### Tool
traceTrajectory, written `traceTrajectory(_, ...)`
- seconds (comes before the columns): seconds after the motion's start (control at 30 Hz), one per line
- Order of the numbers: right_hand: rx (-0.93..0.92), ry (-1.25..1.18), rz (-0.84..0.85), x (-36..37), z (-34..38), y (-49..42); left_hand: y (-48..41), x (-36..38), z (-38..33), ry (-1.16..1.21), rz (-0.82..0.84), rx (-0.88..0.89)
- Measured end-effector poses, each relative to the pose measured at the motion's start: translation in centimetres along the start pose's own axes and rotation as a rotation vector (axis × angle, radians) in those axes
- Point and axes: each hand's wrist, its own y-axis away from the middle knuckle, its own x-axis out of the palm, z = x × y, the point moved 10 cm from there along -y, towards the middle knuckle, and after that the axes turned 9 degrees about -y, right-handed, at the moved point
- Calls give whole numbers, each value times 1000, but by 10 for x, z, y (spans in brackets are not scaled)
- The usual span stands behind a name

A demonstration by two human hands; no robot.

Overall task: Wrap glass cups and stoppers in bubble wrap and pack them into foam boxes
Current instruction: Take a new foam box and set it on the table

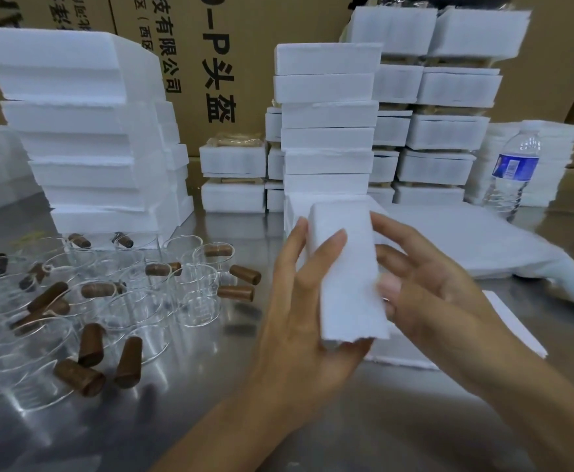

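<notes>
Head view, items on the table [278, 420]:

- Foam box [346, 274], white, one ragged lower edge: being held up above the table at centre, in front of the middle stack. Whether it is holding anything cannot be told.
- Left hand [299, 301]: cupping the foam box from below and from the left, fingers curling up over its front face.
- Right hand [432, 291]: closing on the box's right side, thumb lying on the upper edge and bent fingers pressing the side.
- Glass cups [142, 301], clear: standing crowded together at left. Several are holding a stopper lying inside or across the rim.
- Stoppers [234, 292], brown: others are lying loose on the table among and in front of the cups.
- Foam box stacks: one tall stack [84, 131] is standing behind the cups, and another [326, 124] is rising at centre.
- Packed foam boxes [449, 131]: sitting in stacks at back right, with tan material showing between their halves. A low pair [232, 160] is showing the same on top.
- White wrap sheets [483, 240]: lying flat right of the hands.
- Flat white piece [517, 325]: lying under the right hand.
- Water bottle [513, 172]: standing upright at right, beside a pile of thin white sheets [551, 158].
- Cardboard cartons [217, 63], printed: standing behind everything.
</notes>
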Motion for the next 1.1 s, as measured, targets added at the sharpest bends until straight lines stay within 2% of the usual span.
traceTrajectory(0.1,-34,170,-125,-12,-7,-2,-3,-13,4,-22,-88,-31)
traceTrajectory(0.17,-69,453,-190,-18,-9,1,-5,-24,10,35,-142,-101)
traceTrajectory(0.23,-44,698,-107,-9,-18,3,-5,-37,17,101,-197,-181)
traceTrajectory(0.27,-7,744,-43,-3,-26,4,-4,-43,20,140,-222,-218)
traceTrajectory(0.37,51,826,96,9,-43,7,1,-57,29,258,-271,-336)
traceTrajectory(0.43,47,878,130,15,-48,8,7,-62,37,362,-277,-445)
traceTrajectory(0.6,35,861,52,10,-39,6,32,-74,63,550,-317,-684)
traceTrajectory(0.7,75,888,69,5,-34,5,40,-86,65,475,-274,-720)
traceTrajectory(0.77,93,918,68,0,-27,5,38,-100,60,341,-252,-644)
traceTrajectory(0.9,123,920,104,-3,-19,6,18,-130,21,-97,-247,-218)
traceTrajectory(1.1,194,869,160,2,-25,8,18,-82,-18,-427,12,196)
